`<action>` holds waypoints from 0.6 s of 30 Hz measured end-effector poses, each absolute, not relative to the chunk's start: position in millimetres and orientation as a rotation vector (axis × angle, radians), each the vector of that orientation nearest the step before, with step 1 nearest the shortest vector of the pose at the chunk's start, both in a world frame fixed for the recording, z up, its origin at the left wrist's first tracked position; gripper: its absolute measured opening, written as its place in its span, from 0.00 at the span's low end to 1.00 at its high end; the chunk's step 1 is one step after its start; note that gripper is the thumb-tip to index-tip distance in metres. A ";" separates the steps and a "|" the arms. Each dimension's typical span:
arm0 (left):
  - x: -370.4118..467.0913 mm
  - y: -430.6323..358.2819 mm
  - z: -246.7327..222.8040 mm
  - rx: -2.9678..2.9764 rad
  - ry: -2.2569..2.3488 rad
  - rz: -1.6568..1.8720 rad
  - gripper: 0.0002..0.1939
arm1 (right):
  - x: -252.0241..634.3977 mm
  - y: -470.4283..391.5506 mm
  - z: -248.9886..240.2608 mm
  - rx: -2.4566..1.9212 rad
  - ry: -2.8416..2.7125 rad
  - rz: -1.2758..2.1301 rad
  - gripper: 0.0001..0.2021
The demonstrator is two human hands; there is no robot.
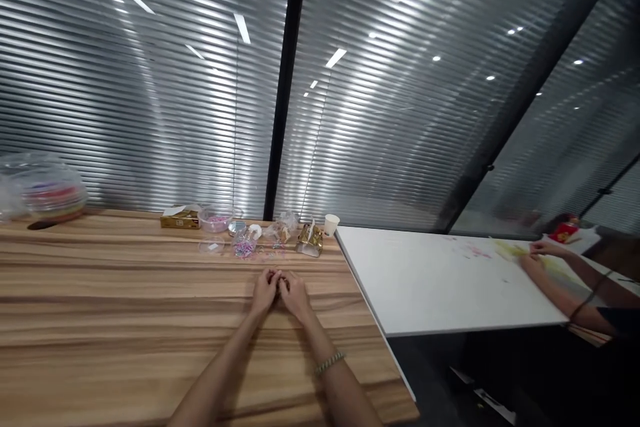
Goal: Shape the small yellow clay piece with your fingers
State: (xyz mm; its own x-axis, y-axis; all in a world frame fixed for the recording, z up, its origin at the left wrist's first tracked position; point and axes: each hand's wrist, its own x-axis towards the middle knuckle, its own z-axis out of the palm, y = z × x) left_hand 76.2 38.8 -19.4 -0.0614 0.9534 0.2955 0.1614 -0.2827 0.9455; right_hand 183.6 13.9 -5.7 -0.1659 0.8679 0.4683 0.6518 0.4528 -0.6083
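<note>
My left hand [265, 291] and my right hand [295, 293] meet over the wooden table [150, 320], fingertips drawn together in a pinch. Something small and dark shows between them, but its kind is too hard to make out. Just beyond the hands lie scattered small colourful pieces, perhaps beads, beside a clear container of pink and purple pieces [245, 249]. Behind that stands a round clear tub [215, 219] with pink pieces in it. A clear lid [211, 246] with a white label lies flat to the left. A beaded bracelet [330, 363] circles my right wrist.
Along the back edge are a gold tissue box [180, 218], a white roll [255, 231], a crumpled clear bag [285, 225], a gold packet [310, 240] and a paper cup [331, 224]. At right, another person's hands [537, 260] work over a white table [415, 287].
</note>
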 end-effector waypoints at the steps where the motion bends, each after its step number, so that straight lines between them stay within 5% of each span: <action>1: 77.1 40.6 -20.1 1.518 1.239 1.408 0.12 | 185.9 15.4 -5.4 -1.269 -1.859 0.374 0.15; 9: 80.8 42.7 -20.0 1.523 1.437 1.408 0.10 | 188.9 26.2 -14.9 -1.131 -1.814 0.492 0.15; 18: 74.6 42.7 -20.5 1.509 1.222 1.383 0.12 | 204.2 0.7 -10.4 -1.209 -2.139 0.173 0.20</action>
